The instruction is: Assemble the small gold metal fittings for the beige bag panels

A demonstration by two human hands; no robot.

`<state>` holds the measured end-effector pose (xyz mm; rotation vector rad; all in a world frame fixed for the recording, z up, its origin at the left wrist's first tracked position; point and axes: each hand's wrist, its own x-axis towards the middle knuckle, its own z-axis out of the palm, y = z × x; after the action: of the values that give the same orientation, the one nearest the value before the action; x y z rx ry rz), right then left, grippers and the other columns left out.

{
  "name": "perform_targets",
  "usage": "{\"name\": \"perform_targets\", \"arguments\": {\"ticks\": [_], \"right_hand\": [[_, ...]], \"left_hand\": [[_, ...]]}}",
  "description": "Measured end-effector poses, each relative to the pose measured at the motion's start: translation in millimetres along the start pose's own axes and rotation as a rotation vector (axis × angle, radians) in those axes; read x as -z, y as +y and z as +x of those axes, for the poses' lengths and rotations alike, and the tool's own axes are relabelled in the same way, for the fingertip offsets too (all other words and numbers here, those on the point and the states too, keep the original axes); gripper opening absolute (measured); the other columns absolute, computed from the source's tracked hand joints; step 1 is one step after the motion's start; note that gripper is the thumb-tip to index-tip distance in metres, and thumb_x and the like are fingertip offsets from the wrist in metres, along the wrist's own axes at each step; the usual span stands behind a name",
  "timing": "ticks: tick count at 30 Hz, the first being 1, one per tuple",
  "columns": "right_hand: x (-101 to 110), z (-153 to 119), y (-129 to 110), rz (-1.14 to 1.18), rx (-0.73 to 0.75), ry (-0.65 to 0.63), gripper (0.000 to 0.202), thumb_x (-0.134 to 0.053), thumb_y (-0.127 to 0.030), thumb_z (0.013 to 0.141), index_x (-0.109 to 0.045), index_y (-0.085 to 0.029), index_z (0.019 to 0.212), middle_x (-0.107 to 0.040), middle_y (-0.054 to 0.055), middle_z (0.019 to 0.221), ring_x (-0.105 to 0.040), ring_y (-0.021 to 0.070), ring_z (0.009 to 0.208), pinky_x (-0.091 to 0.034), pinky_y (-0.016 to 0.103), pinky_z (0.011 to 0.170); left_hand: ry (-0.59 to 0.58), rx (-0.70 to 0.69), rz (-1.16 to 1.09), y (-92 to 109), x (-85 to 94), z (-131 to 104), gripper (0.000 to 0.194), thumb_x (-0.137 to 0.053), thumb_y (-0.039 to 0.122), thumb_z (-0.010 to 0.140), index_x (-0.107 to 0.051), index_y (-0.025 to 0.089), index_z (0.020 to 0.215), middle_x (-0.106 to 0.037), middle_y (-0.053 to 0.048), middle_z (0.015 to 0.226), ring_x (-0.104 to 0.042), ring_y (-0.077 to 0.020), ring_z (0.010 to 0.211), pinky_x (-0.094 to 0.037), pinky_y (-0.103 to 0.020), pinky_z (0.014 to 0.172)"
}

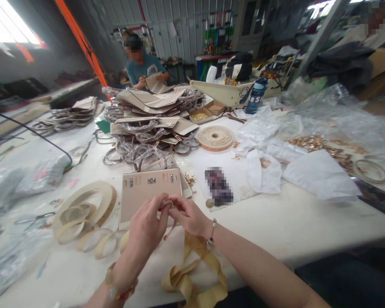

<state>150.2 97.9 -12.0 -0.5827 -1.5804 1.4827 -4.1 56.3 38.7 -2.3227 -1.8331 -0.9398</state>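
Observation:
My left hand (150,222) and my right hand (191,216) meet over the table's near part, fingers closed in a pinch. Between the fingertips is a small curled end of a beige strip (167,205), mostly hidden. A loose yellowish strip (208,256) hangs in folds below my right hand. Left of my hands lies a big roll of beige strip (107,201), its unwound coils (105,244) running toward my left wrist. Just behind my hands is a flat beige panel (152,199) with several small metal fittings along its top edge.
Behind the panel are piled bag panels with plastic-wrapped handles (144,149). A second strip roll (216,137), a blurred dark item (218,186), white sheets (321,173), gold metal parts (324,147) and a blue bottle (256,96) lie rightward. Scissors (35,218) are left. A co-worker (144,66) sits across.

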Motion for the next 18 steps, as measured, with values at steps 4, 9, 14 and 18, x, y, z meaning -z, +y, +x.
{"name": "perform_targets", "arguments": {"ticks": [4, 9, 14, 18], "right_hand": [[-1, 0, 6, 0.02, -0.129, 0.124, 0.028, -0.057, -0.04, 0.096, -0.063, -0.016, 0.109, -0.068, 0.003, 0.083, -0.067, 0.0151, 0.07, -0.053, 0.026, 0.064], [2, 2, 3, -0.142, -0.119, 0.144, 0.023, -0.053, -0.036, 0.098, -0.065, -0.017, 0.096, -0.064, 0.0, 0.071, -0.061, 0.0126, 0.06, -0.047, 0.023, 0.058], [7, 2, -6, -0.424, 0.039, 0.091, 0.024, -0.052, -0.033, 0.1, -0.067, -0.017, 0.09, -0.068, 0.002, 0.076, -0.062, 0.0144, 0.069, -0.044, 0.025, 0.066], [8, 1, -8, -0.53, 0.081, 0.023, 0.025, -0.05, -0.033, 0.101, -0.068, -0.017, 0.093, -0.07, 0.005, 0.085, -0.064, 0.0175, 0.079, -0.043, 0.027, 0.072]], "left_hand": [[0.017, -0.075, 0.025, 1, 0.2, 1, 0.013, -0.058, 0.022, 0.095, -0.066, 0.023, 0.105, -0.073, -0.001, 0.084, -0.066, -0.0174, 0.076, -0.047, -0.026, 0.068], [0.075, -0.132, 0.125, -5, -4.2, 0, 0.013, -0.059, 0.021, 0.095, -0.065, 0.022, 0.107, -0.074, -0.004, 0.095, -0.064, -0.0222, 0.087, -0.049, -0.032, 0.077], [0.03, -0.281, 0.191, -14, -0.7, 0, 0.036, -0.058, 0.019, 0.095, -0.056, 0.017, 0.132, -0.065, -0.013, 0.132, -0.059, -0.0286, 0.114, -0.048, -0.039, 0.091], [-0.059, -0.33, 0.201, -16, 6.2, 0, 0.013, -0.059, 0.018, 0.096, -0.067, 0.024, 0.104, -0.075, -0.002, 0.097, -0.061, -0.0215, 0.086, -0.046, -0.035, 0.077]]}}
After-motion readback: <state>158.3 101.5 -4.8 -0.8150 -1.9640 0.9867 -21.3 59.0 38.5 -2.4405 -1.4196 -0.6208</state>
